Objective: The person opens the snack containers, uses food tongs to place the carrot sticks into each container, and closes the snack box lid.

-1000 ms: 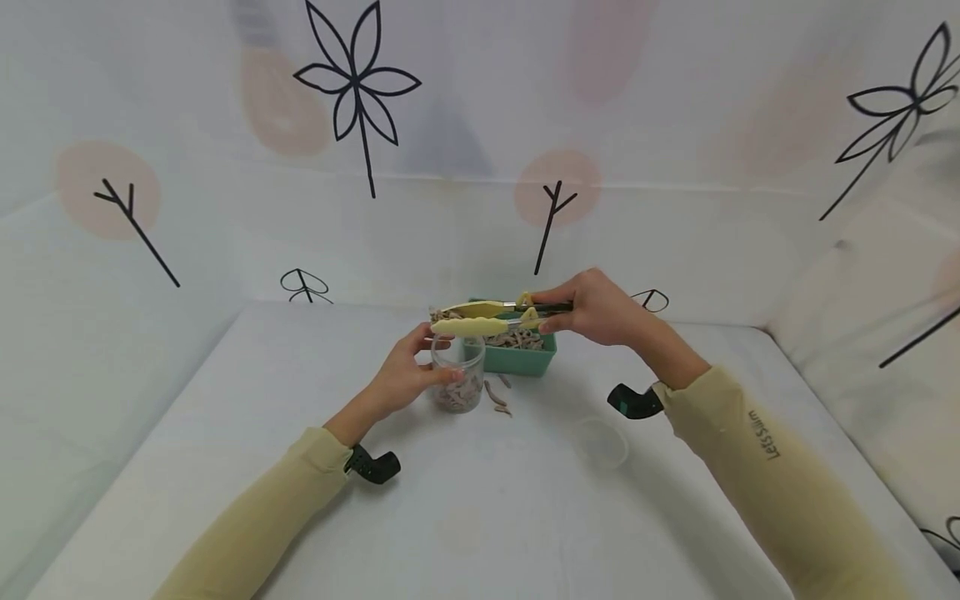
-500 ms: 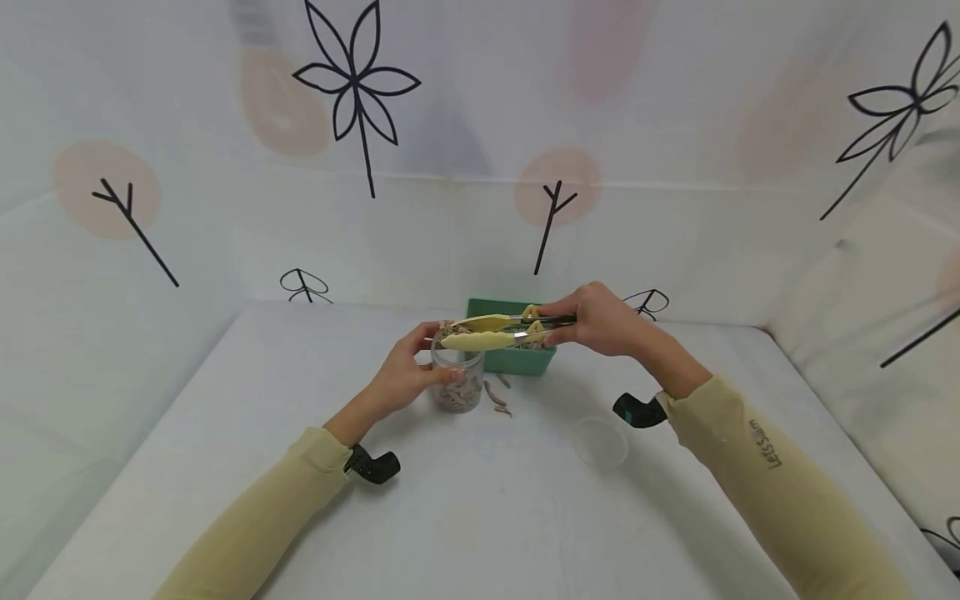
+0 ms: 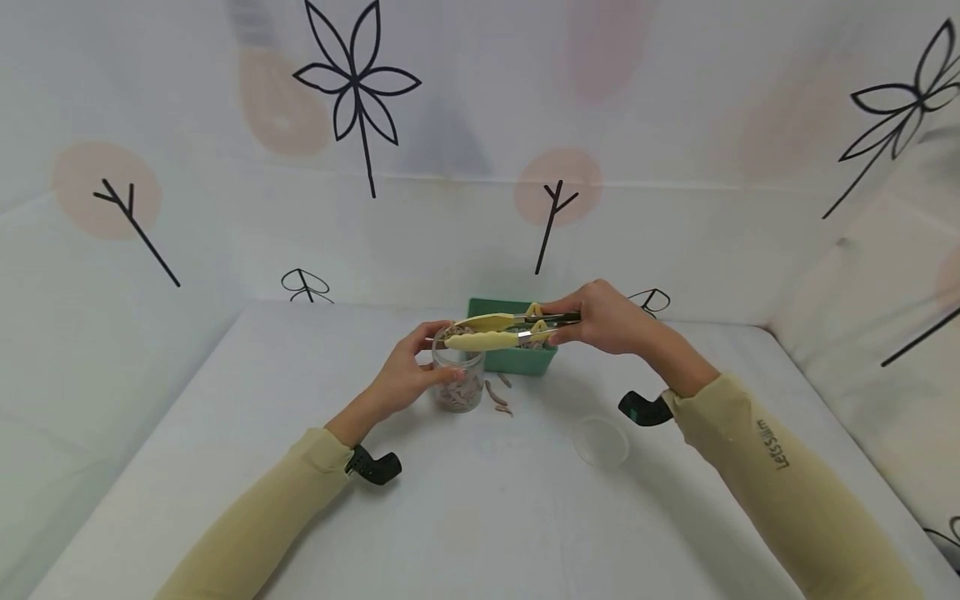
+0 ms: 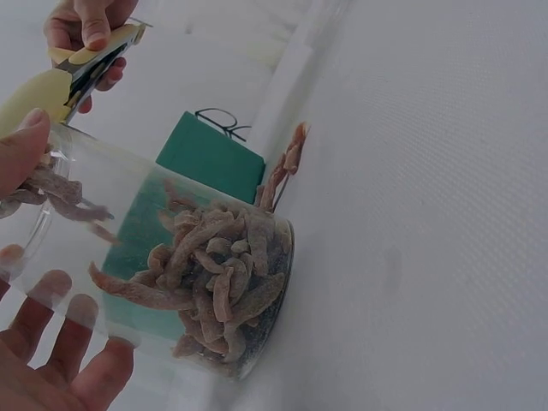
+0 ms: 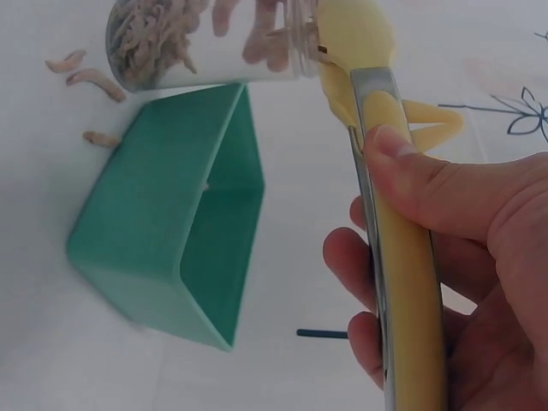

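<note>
My left hand [image 3: 401,375] grips a clear jar [image 3: 459,392] upright on the table, thumb on the near side. Brownish dried strips [image 4: 214,274] fill its lower part in the left wrist view. My right hand [image 3: 609,321] holds yellow-tipped tongs [image 3: 487,340] level, their heads over the jar's mouth. More strips [image 4: 56,188] show at the mouth below the heads, and one lower down looks blurred. Behind the jar, to its right, stands a green bin [image 3: 520,363], partly hidden by the tongs, with more strips in it.
Several loose strips [image 3: 495,393] lie on the white table [image 3: 465,517] just right of the jar. A clear round lid [image 3: 600,442] lies nearer, to the right. A patterned cloth wall [image 3: 450,225] rises behind the table's far edge.
The right hand and tongs have come down slightly and to the right, bringing the heads from above the rim to the jar's mouth. My left hand and the jar have stayed in place.
</note>
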Available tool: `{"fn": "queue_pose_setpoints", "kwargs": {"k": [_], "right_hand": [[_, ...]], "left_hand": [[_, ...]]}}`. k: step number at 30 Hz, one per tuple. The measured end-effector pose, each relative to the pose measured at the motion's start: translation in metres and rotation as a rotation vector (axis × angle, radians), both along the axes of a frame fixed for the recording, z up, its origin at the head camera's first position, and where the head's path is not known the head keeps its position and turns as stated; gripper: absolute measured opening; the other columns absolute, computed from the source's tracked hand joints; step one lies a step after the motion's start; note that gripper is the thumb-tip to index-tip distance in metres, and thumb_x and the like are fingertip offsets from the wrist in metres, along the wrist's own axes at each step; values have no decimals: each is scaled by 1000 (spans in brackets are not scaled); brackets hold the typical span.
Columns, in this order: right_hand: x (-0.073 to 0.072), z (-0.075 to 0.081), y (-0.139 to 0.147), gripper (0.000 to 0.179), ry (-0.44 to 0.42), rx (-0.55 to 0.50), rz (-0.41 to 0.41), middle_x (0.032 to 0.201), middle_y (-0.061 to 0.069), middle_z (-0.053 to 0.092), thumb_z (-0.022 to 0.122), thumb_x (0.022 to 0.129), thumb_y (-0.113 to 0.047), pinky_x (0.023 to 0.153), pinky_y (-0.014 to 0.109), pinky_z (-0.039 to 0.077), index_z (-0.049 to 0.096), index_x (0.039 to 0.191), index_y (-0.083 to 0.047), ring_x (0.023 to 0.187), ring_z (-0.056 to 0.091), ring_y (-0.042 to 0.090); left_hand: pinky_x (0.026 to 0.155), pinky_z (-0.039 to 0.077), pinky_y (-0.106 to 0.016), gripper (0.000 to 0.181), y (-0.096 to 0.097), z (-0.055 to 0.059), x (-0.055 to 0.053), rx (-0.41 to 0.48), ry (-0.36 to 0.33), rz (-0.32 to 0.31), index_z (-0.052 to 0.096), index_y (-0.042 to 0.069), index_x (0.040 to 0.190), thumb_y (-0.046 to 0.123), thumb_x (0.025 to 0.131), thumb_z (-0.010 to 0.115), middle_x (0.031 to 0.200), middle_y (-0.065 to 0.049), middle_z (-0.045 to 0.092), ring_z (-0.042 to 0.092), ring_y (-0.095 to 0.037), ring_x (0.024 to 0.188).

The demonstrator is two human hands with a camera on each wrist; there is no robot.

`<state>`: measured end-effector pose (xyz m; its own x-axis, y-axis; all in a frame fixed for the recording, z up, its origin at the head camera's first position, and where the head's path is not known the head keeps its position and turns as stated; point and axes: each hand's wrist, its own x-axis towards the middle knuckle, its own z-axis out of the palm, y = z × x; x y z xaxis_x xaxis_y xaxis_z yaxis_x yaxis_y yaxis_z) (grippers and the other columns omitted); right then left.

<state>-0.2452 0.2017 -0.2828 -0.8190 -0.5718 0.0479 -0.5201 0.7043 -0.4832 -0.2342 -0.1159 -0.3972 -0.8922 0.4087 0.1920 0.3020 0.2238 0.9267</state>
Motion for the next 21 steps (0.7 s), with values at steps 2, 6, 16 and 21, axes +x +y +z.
{"fn": "queue_pose_setpoints", "kwargs": {"k": [2,6,16,21], "right_hand": [[0,0,0,50,-8,3,-2,114,15,71,80,86,-16,58,29,43,64,131,-1,76,56,15],[1,2,0,51,-13,11,3,115,16,71,80,86,-15,60,30,44,62,132,-1,77,56,16],[0,1,7,56,-22,-8,14,119,15,69,80,86,-13,67,29,50,58,136,2,84,60,16],[-3,-3,16,59,-60,-65,-36,130,15,64,78,88,-13,85,39,55,54,141,0,100,65,20]], "left_hand": [[100,48,-48,74,0,0,0,2,2,-1,43,15,148,18,85,82,136,-9,50,45,-36,127],[101,48,-49,74,1,1,1,5,2,-3,43,16,148,17,85,82,135,-9,51,46,-33,126],[103,46,-50,76,2,3,0,-35,-20,23,38,10,151,11,87,79,141,-15,48,44,-35,130],[103,45,-53,71,4,17,10,-23,-18,12,40,3,148,7,88,77,142,-22,47,43,-43,130]]}}
